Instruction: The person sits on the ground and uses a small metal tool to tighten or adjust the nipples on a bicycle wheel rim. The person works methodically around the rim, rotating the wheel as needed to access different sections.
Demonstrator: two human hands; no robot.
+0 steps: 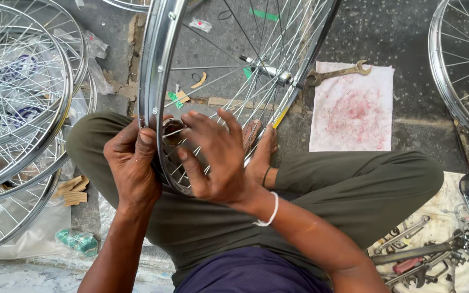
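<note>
A: What is in hand here?

B: A bicycle wheel (pixel 202 81) stands upright between the person's crossed legs, its silver rim (pixel 156 81) running from twelve o'clock down to the lap at the centre. The left hand (pixel 131 163) is closed around the rim at about nine o'clock from the centre, thumb pressed to the metal. The right hand (pixel 215 157) is half open, fingers spread among the spokes, index and thumb close to a small dark round tool (pixel 172 132) seated at the rim.

A: Is the right hand holding that tool?

B: I cannot tell. The fingertips are touching it or just beside it; which hand pinches it is hidden.

A: What could go wrong?

B: I judge the small tool could slip off its seat if the rim rolls, since only the left hand and the legs steady the wheel. Fingers threaded through spokes could get nipped if it turns.

A: Anything nearby?

B: A stack of wheels (pixel 17 108) at nine o'clock, another wheel (pixel 457 70) at two. A wrench (pixel 338 72) lies on a pink-stained white cloth (pixel 354 108) at one o'clock, well apart from both hands. More tools (pixel 424 255) sit at four o'clock.
</note>
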